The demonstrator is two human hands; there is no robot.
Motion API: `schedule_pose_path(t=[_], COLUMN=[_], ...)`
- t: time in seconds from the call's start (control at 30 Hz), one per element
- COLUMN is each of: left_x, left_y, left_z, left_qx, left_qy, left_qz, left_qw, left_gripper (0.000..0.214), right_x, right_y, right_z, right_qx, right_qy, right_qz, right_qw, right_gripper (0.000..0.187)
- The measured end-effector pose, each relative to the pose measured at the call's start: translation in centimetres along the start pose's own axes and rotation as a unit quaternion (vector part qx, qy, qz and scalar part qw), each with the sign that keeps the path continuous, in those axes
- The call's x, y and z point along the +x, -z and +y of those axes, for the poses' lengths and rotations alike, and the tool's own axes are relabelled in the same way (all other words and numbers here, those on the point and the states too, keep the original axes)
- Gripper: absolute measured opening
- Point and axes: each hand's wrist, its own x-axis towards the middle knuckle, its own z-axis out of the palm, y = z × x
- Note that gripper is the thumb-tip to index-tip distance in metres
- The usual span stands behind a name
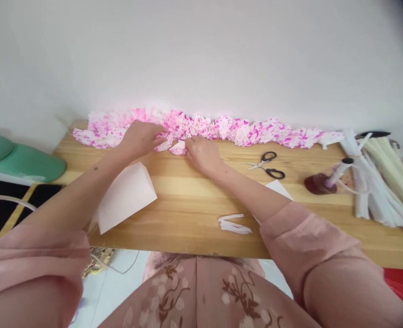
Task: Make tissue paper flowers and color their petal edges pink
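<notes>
Fingers of the right hand (203,152), off to the left of the black-handled scissors (267,166), are bent inward with their tips tucked from sight, so I cannot tell whether they pinch anything; they meet a small, pink-edged flap (178,148) that juts toward the person. The left hand (140,139), farther left of the scissors, arches over with thumb and forefinger slightly parted and frilly stuff about them; how firmly it holds, if at all, I cannot make out. Just beyond the flap, on the far side of the scissors, the ruffled row (269,132) lies on the wooden table (187,223). Its front edge is at both sets of fingertips, its bulk on the side away from the person. Its long axis runs from side to side, crosswise to the person's reach, the longer stretch going left of the scissors and a shorter tail going right of them. To my eye it is soft and crumpled, thin paper or cloth perhaps, bunched into puffs, white with magenta speckles, fuller at the left end and narrowing to nearly plain white at the right. Past it, farthest beyond the scissors, rises a pale wall (201,54).
</notes>
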Motion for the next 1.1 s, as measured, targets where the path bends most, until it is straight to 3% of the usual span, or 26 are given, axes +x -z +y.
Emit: schedule_pose_path(t=[0.1, 0.23, 0.43, 0.77, 1.0, 1.1], left_x=[0.7, 2.4, 4.3, 5.1, 5.3, 5.4], left_y=[0.4, -0.1, -1.3, -1.9, -2.1, -2.0], left_z=[1.2, 3.0, 4.6, 5.0, 3.1, 2.7], left_qx=[0.016, 0.079, 0.217, 0.158, 0.093, 0.133], left_qy=[0.006, -0.058, -0.138, -0.146, -0.125, -0.123], left_qz=[0.025, -0.01, -0.047, -0.037, -0.027, -0.031], left_qw=[1.0, 0.995, 0.965, 0.976, 0.987, 0.983], left_gripper=[0.037, 0.032, 0.028, 0.026, 0.028, 0.029], right_x=[-0.4, -1.1, -1.2, -0.8, -0.5, -0.4], right_y=[0.3, 0.7, 0.3, -0.3, -0.8, -0.7], right_z=[0.3, 0.7, 0.7, 0.9, 1.1, 1.1], right_qx=[0.002, 0.003, 0.005, 0.002, 0.002, 0.004], right_qy=[0.006, 0.015, 0.025, 0.028, 0.033, 0.038], right_qz=[-0.003, -0.014, -0.002, 0.006, 0.015, 0.015], right_qw=[1.0, 1.0, 1.0, 1.0, 0.999, 0.999], right_gripper=[0.03, 0.03, 0.035, 0.028, 0.027, 0.027])
